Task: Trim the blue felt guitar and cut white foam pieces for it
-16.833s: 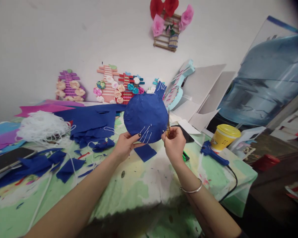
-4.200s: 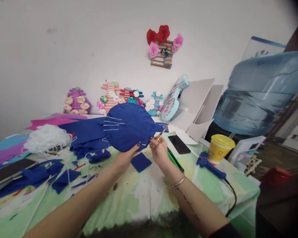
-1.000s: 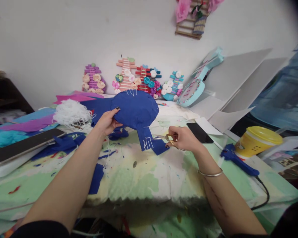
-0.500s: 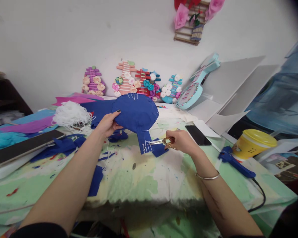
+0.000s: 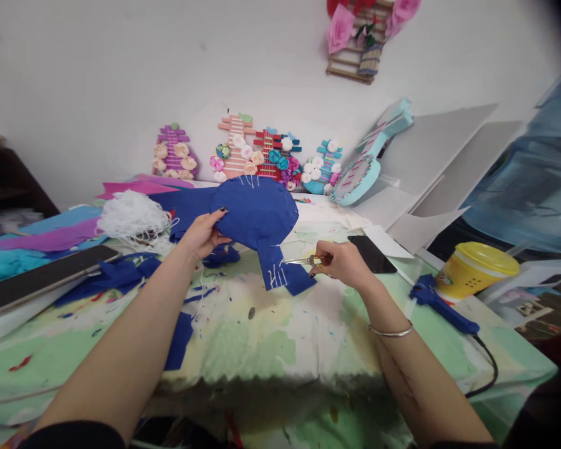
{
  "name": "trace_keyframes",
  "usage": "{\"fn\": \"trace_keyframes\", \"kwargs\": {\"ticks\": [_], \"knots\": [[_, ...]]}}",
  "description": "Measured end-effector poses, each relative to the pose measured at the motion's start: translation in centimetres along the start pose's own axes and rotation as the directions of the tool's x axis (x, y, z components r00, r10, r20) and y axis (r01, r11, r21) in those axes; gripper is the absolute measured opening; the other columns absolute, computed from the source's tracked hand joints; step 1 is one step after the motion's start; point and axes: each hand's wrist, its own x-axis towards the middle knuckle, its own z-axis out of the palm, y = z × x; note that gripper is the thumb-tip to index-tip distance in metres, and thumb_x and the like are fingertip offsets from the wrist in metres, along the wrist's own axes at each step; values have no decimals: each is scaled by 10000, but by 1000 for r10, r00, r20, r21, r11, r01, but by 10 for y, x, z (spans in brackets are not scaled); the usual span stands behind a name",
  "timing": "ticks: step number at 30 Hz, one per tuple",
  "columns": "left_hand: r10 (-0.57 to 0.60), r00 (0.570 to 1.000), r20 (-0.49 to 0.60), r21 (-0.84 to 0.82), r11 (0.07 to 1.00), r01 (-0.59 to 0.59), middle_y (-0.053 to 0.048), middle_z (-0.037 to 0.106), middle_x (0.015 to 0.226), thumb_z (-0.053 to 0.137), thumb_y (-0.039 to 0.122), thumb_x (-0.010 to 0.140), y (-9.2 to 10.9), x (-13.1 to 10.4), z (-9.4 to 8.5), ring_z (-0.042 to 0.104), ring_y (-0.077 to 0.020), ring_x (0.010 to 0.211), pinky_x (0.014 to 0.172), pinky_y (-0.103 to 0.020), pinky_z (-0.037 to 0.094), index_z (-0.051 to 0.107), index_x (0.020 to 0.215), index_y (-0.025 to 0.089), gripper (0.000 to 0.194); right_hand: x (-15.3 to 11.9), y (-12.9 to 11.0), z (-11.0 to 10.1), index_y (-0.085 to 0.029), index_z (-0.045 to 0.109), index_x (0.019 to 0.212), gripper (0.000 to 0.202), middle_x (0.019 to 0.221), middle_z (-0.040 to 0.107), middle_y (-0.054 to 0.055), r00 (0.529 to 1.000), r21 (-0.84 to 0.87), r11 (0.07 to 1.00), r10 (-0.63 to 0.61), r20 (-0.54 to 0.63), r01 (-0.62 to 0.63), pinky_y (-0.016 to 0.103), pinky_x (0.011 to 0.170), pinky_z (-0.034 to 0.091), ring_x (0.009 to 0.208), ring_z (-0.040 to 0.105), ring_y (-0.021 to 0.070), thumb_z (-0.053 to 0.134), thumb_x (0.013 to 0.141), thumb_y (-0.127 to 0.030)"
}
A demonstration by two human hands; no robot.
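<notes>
My left hand (image 5: 209,234) grips the left edge of a dark blue guitar-shaped craft piece (image 5: 257,212), thumb on its face. Its round body is uppermost and its narrow neck points down toward the table. Short white strings (image 5: 277,274) show on the neck end, with a few more at the top of the body. In my right hand (image 5: 339,262) is a pair of gold-handled scissors (image 5: 303,260), my fingers wrapped round the handles. The blade tips lie at the right edge of the neck, just above the strings.
A tangle of white string (image 5: 133,215) sits at the left beside coloured sheets. Toward the right lie a black phone (image 5: 373,254), a blue glue gun (image 5: 444,302) and a yellow tub (image 5: 479,268). Several decorated small guitars (image 5: 236,149) lean against the wall.
The scissors have shifted slightly up on the neck, with their tips now above the strings. My left hand and the blue craft piece have hardly moved.
</notes>
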Motion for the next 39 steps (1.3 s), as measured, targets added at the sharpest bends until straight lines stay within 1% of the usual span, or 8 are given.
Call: {"fn": "trace_keyframes", "kwargs": {"ticks": [4, 7, 13, 19, 23, 32, 39], "knots": [[3, 1000, 5, 6, 1000, -3, -28, 668, 584, 610, 227, 751, 1, -1, 1, 617, -150, 444, 397, -256, 544, 624, 826, 138, 118, -1, -2, 0, -208, 429, 658, 378, 550, 528, -61, 998, -10, 999, -49, 28, 49, 208, 527, 255, 527, 453, 98, 745, 607, -409], [9, 1000, 1, 8, 1000, -9, -34, 671, 587, 604, 225, 754, 1, -2, 2, 623, -155, 450, 402, -255, 546, 623, 833, 134, 121, -1, -3, 1, -210, 430, 661, 375, 531, 509, -66, 995, -49, 996, -76, 60, 79, 214, 530, 244, 511, 434, 97, 736, 612, -422], [1, 1000, 1, 1, 1000, -1, -24, 662, 560, 598, 228, 758, 1, -4, 5, 613, -152, 425, 394, -250, 543, 620, 822, 133, 117, 1, -2, 6, -214, 468, 673, 310, 552, 544, -59, 993, -87, 993, -76, 90, 84, 216, 523, 221, 524, 464, 102, 718, 634, -395], [1, 1000, -4, 23, 1000, -1, -31, 662, 563, 601, 238, 750, 2, -5, 7, 623, -160, 442, 402, -252, 545, 613, 812, 133, 122, 1, -3, 8, -217, 473, 665, 288, 565, 556, -55, 990, -103, 990, -89, 106, 100, 218, 509, 211, 519, 457, 98, 704, 649, -389], [-7, 1000, 2, 27, 1000, 7, -30, 664, 569, 611, 249, 745, 1, -4, 6, 624, -163, 444, 400, -261, 548, 618, 814, 136, 133, 1, -3, 9, -218, 462, 657, 298, 559, 549, -56, 989, -98, 989, -104, 109, 115, 219, 506, 210, 510, 454, 98, 703, 655, -392], [-19, 1000, 6, 21, 1000, 19, -20, 658, 555, 605, 245, 749, -1, -3, 5, 621, -155, 441, 402, -252, 544, 613, 811, 145, 118, 1, -4, 8, -218, 464, 665, 285, 573, 567, -47, 992, -119, 988, -91, 92, 102, 219, 509, 206, 541, 486, 107, 700, 671, -377], [-35, 999, 2, 20, 999, 35, -22, 659, 554, 606, 247, 751, -1, -2, 6, 611, -155, 429, 393, -263, 541, 618, 802, 146, 114, 1, -4, 9, -213, 456, 671, 282, 594, 548, -45, 989, -112, 984, -135, 58, 140, 218, 513, 203, 560, 477, 102, 694, 685, -363]]}}
